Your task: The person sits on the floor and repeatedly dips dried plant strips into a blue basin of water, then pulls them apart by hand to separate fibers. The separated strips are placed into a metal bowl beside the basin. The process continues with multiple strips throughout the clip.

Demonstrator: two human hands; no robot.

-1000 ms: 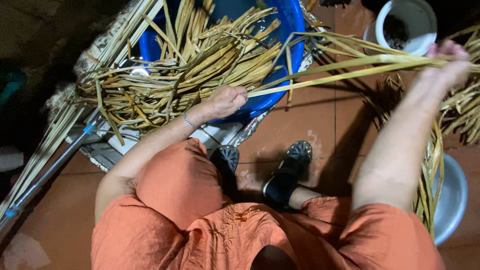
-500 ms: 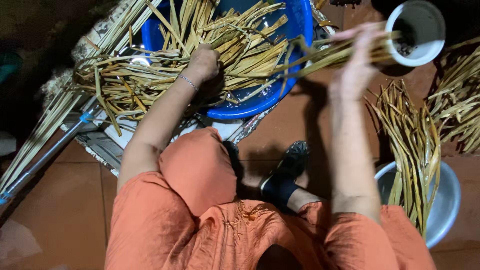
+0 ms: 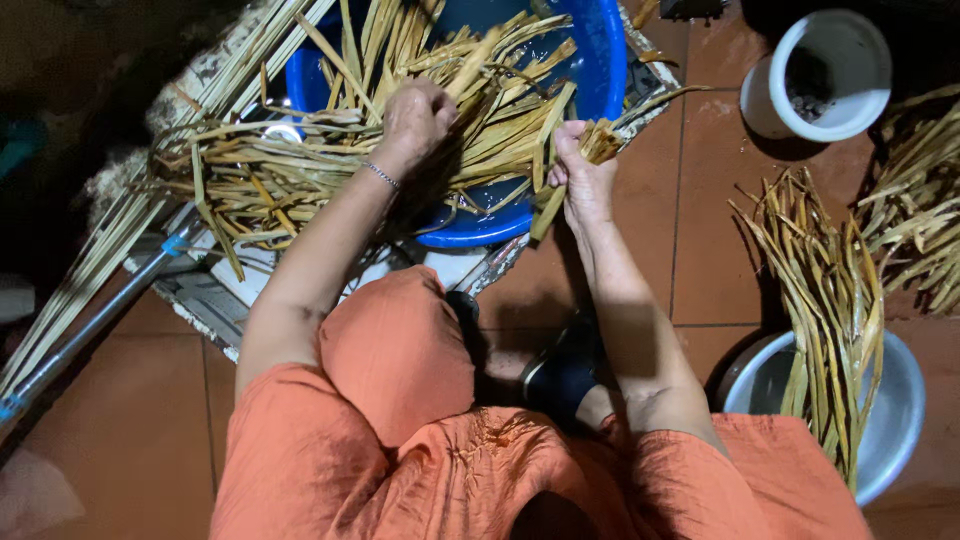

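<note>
Roughly left to right: grey metal pole [image 3: 90, 330] lies diagonally on the reddish tiled floor [image 3: 120, 440]. Left hand [image 3: 415, 115], thin bracelet at the wrist, closed on a handful of dry yellow-brown leaf strips [image 3: 300, 180] heaped over the round blue plastic basin [image 3: 600, 60]. Right hand [image 3: 580, 170] closed around a short bunch of the same strips at the basin's near rim. Further right: white round bucket [image 3: 830, 70]; loose strip bundle [image 3: 830, 300] draped across a shallow metal bowl [image 3: 890, 420].
</note>
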